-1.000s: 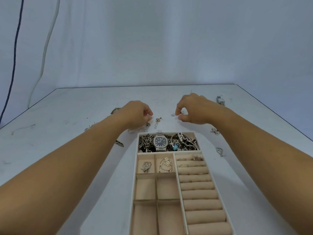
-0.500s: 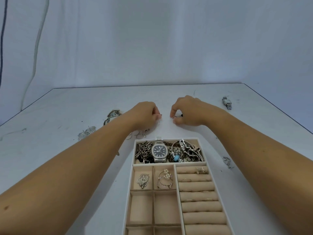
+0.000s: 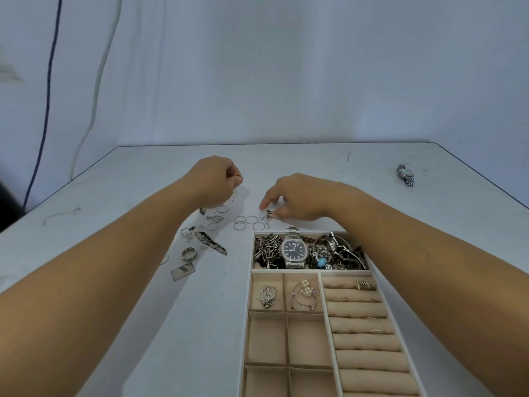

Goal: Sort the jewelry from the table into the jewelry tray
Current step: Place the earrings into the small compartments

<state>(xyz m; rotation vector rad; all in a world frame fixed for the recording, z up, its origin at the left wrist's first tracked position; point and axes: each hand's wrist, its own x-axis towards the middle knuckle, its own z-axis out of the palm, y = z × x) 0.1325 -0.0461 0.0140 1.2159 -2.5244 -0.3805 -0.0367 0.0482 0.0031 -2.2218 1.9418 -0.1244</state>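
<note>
Left hand (image 3: 214, 179) pinches one thin earring (image 3: 235, 193) above bench (image 3: 315, 161). Right hand (image 3: 300, 196): thumb and forefinger flank one charm (image 3: 269, 214) just beyond tray (image 3: 312, 271); grip unclear. Two watches: tray watch (image 3: 294, 250), bench watch (image 3: 405, 174).

A single wide-angle camera, worn on the person's head, is looking forward and down along the table (image 3: 315, 167). It is sitting close over the near side: the jewelry tray (image 3: 248, 305) is running off the bottom edge, the left hand (image 3: 213, 179) and right hand (image 3: 297, 196) are showing mid-frame beyond it, and the far wall (image 3: 286, 67) is filling the upper half
</note>
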